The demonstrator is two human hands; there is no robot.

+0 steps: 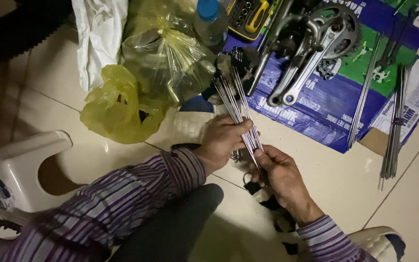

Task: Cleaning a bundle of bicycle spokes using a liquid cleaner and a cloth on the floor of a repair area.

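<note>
Floor: pale glossy tile, dim light, person seated low over it, dark trouser leg in the foreground.
Left hand: left hand closed around a bundle of thin metal spokes, thumb and fingers pinching it near the lower end; striped purple sleeve reaches to the wrist.
Right hand: right hand closed, fingertips gripping the lower tips of the same bundle, just below and touching the left hand's hold.
Spokes in hand: held above the floor between the two hands, fanning up and away towards the bags; upper ends slightly spread.
Cardboard: flattened blue and green printed box lies on the floor beyond the hands.
On the cardboard: silver crank arms with a toothed chainring, upper centre right.
Loose spokes: one bundle lies across the cardboard; a second bundle, banded in the middle, lies at its right edge, well apart from the hands.
Bags: yellow plastic bags left of the held spokes, a white bag behind them.
Bottle: clear bottle with a blue cap beside the bags.
Tool case: yellow-handled bit set at the top edge.
Stool: white plastic stool at far left.
</note>
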